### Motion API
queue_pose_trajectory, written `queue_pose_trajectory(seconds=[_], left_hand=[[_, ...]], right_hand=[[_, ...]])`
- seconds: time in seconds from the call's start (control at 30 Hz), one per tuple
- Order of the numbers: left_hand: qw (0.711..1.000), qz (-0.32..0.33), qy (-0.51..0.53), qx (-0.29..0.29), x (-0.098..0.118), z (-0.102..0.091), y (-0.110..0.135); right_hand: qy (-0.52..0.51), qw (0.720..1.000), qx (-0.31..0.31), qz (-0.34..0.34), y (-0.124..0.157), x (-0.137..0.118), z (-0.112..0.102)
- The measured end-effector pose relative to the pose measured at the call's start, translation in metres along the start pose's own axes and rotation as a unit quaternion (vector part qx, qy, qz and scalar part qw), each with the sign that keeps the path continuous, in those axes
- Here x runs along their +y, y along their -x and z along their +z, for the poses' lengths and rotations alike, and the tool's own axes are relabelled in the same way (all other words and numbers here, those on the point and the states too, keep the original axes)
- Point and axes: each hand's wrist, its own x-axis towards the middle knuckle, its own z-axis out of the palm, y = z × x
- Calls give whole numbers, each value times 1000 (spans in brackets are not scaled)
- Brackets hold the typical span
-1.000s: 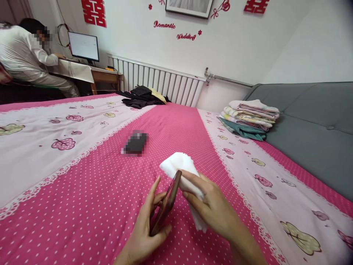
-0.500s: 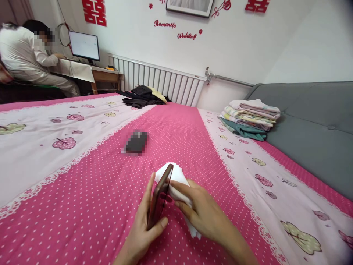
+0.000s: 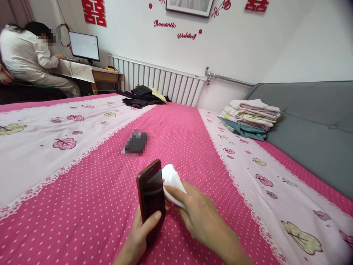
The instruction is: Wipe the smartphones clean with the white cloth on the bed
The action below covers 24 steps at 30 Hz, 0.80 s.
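Note:
A dark smartphone (image 3: 152,195) with a reddish-brown edge stands nearly upright in my left hand (image 3: 138,233). My left thumb lies over the lower part of its screen, and the other fingers are mostly hidden behind it. Just right of the phone, my right hand (image 3: 201,211) grips a bunched white cloth (image 3: 173,183). The cloth's upper end comes close to the phone's right edge; whether they touch I cannot tell. Some right fingertips are hidden behind the phone and cloth.
Beneath my hands spreads a pink dotted bedspread (image 3: 91,206). A blurred dark object (image 3: 136,142) lies ahead. Dark clothes (image 3: 143,97) are heaped at the far edge, and folded fabrics (image 3: 249,116) are stacked against the grey headboard (image 3: 311,117). A person (image 3: 30,55) sits at a desk with a monitor (image 3: 84,46).
The phone has turned from nearly edge-on so its dark screen shows more, and has shifted slightly left. My right hand with the cloth now sits beside its right edge.

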Motion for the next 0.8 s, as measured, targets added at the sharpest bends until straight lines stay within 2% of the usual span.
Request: queue_pose_trajectory(seconds=[0.17,0.8], left_hand=[[997,-5,76,-19,5,8,1],[997,11,76,-33,2,5,0]], right_hand=[[12,1000,13,-6,-3,0,5],[15,1000,15,-4,0,-1,2]])
